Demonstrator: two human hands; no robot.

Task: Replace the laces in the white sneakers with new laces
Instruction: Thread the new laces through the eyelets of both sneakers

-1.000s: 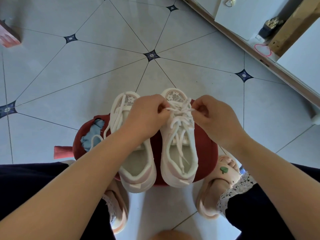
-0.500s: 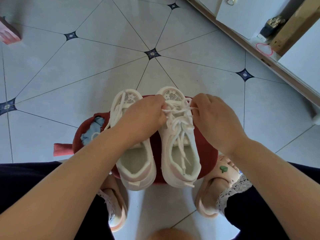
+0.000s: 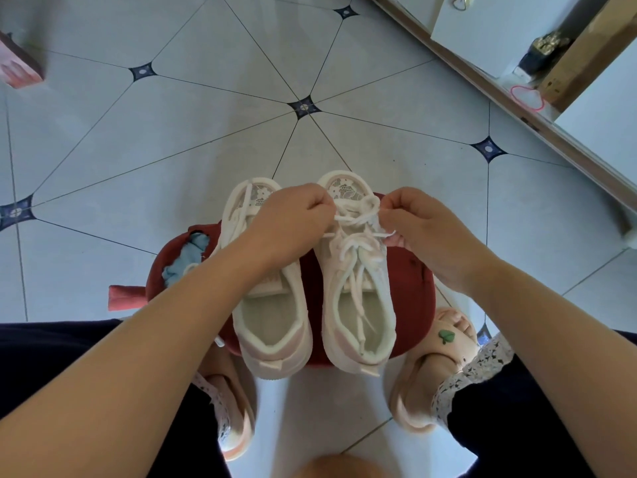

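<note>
Both hands have edged toward the toe of the right-hand sneaker [image 3: 358, 298]; the left hand [image 3: 293, 222] and right hand [image 3: 424, 229] each pinch the white lace [image 3: 355, 210] in curled fingers [image 3: 320, 205]. It stands beside the other sneaker [image 3: 272, 322] on a red stool [image 3: 413, 288].

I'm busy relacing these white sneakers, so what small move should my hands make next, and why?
Probably pull the lace outward to draw it through the toe-end eyelets. The left hand and right hand each pinch it at the toe rows of the right-side sneaker, the crossings look slack, and its ends lie loose in the opening.
</note>
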